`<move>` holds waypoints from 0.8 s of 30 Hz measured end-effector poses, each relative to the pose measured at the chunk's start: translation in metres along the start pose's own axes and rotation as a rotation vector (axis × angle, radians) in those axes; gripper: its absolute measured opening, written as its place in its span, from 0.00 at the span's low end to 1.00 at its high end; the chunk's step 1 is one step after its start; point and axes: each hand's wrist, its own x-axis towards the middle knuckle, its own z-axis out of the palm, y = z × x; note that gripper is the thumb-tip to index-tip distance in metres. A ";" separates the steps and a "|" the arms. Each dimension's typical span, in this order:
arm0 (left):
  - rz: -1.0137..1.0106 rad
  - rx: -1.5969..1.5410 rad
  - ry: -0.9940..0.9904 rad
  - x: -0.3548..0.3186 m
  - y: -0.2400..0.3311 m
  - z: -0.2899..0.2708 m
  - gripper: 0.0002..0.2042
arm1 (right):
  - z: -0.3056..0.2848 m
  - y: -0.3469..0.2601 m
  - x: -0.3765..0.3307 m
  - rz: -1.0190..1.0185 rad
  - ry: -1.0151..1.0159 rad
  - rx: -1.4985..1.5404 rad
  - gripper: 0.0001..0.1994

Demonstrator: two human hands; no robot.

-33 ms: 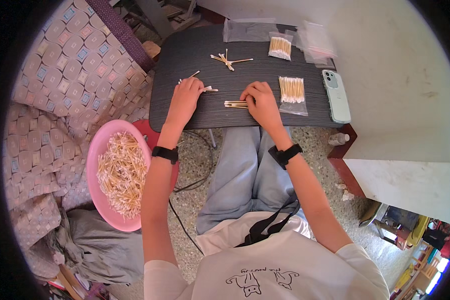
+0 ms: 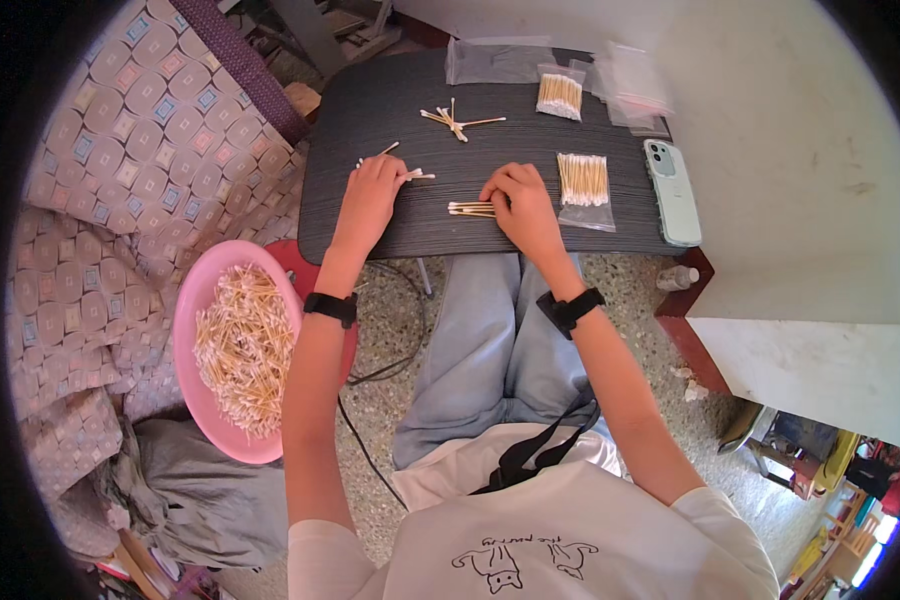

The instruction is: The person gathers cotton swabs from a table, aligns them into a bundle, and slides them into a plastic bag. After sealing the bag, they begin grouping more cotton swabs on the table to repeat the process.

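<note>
My left hand point(image 2: 370, 192) rests on the dark table point(image 2: 370, 110) with its fingers curled over some cotton swabs point(image 2: 422, 176). White tips poke out to its right, and another swab point(image 2: 393, 148) shows beyond its fingers. Farther right, my right hand point(image 2: 523, 205) is closed around one end of a small row of swabs point(image 2: 470, 208), lying sideways with their tips pointing left. Both sets of fingertips are partly hidden. A loose cluster of swabs point(image 2: 456, 124) lies crossed beyond my hands. Just right of my right hand is a clear bag filled with swabs point(image 2: 583, 180).
Another filled swab bag point(image 2: 560, 95) lies at the far right, between flat clear bags point(image 2: 498, 62) and a stack of clear bags point(image 2: 635, 85). A pale phone point(image 2: 674, 192) lies along the right edge. At lower left, a pink basin point(image 2: 192, 370) holds many loose swabs.
</note>
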 end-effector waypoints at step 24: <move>-0.047 -0.591 0.159 0.018 0.052 0.037 0.09 | 0.001 0.000 0.002 0.053 0.105 -0.055 0.08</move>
